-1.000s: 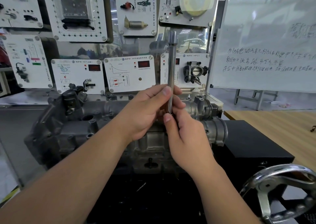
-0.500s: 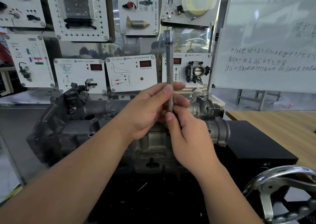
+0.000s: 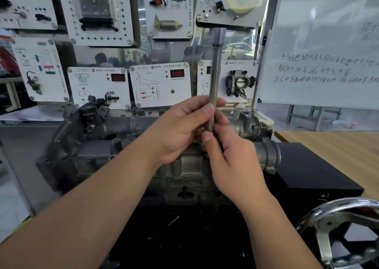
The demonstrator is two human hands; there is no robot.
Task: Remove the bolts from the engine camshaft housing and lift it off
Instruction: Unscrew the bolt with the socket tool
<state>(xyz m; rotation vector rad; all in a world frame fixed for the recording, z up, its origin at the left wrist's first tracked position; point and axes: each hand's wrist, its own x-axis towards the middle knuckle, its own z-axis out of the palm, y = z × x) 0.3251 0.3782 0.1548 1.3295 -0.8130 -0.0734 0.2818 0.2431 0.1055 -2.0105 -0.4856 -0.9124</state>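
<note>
I see my left hand (image 3: 178, 133) wrapped round the lower part of a long steel extension bar (image 3: 215, 77), thumb pressed to its shaft, holding it upright with the socket end at the top. My right hand (image 3: 231, 164) sits just below, its fingers (image 3: 207, 138) curled and pinching the bar's bottom end; what is on that tip is hidden. Both hover over the camshaft housing (image 3: 123, 133), which sits on the engine head (image 3: 184, 172) on a black stand (image 3: 307, 172). An open round bore (image 3: 110, 136) shows in the housing; I cannot tell whether anything lies in it. A chrome handwheel (image 3: 336, 233) is at lower right, a wooden desk (image 3: 336, 145) beyond, a whiteboard (image 3: 328, 49) behind
</note>
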